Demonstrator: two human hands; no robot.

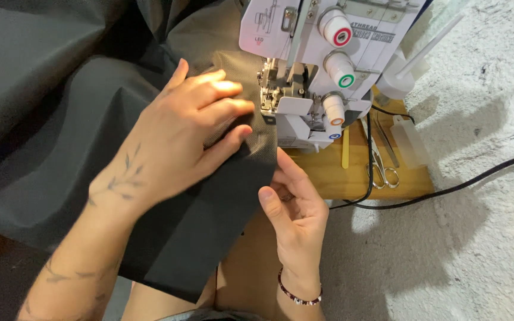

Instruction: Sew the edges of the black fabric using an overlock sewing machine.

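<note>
Near edge: right hand (292, 205), beaded bracelet (297, 295) at the wrist, fingers pinching the right border of the dark fabric (197, 232). Left hand (176, 134) lies flat on the fabric, fingers together, just left of the white sewing machine (322, 65) on the wooden bench (340, 172); scissors (382, 163) lie farther right.

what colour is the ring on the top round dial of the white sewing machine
Red, clearest in the head view.
</note>
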